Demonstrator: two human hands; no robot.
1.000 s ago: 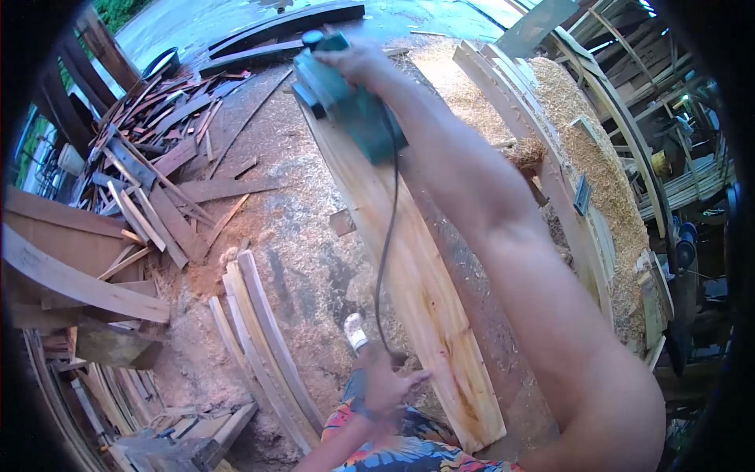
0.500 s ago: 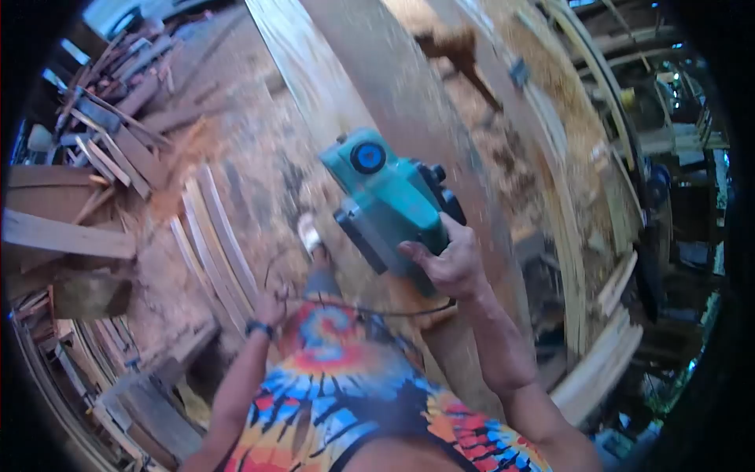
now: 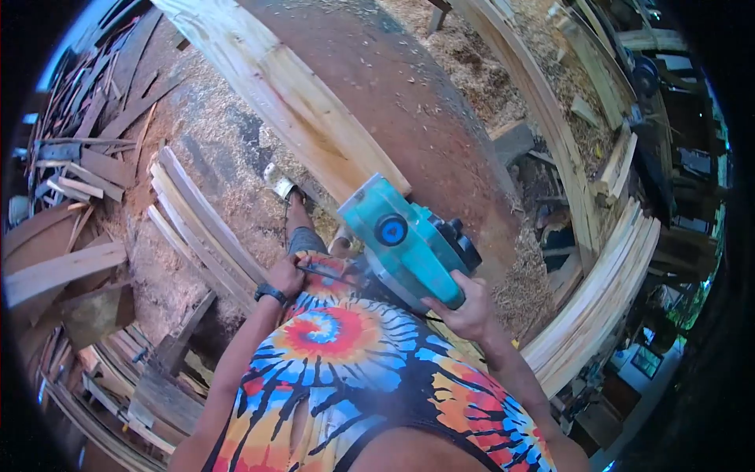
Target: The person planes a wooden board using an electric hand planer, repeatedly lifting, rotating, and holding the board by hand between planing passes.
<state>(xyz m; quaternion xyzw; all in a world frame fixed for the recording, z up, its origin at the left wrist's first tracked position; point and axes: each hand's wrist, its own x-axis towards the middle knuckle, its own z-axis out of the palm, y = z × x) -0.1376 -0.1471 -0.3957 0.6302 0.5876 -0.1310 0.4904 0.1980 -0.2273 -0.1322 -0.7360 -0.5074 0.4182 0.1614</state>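
Note:
My right hand (image 3: 465,305) is wrapped around the rear handle of a teal electric planer (image 3: 421,256) with a blue round cap and black knobs. The planer's front overlaps the near end of a pale, smooth wooden board (image 3: 295,110); whether its sole touches the wood is hidden. My left hand (image 3: 285,277), with a black watch on its wrist, is closed around the dark power cord (image 3: 326,275) at my waist. From there the cord runs right across my shirt toward the planer's rear.
Stacked pale strips of wood lie on the left (image 3: 200,212) and right (image 3: 602,303). A long beam (image 3: 543,134) runs along the right side. Shavings (image 3: 228,118) cover the ground around my foot (image 3: 279,181). Scrap planks (image 3: 94,169) pile up at the far left.
The planer has come closer to my body, down to the board's near end. My view has shifted, so the board slants more. My left hand keeps the cord.

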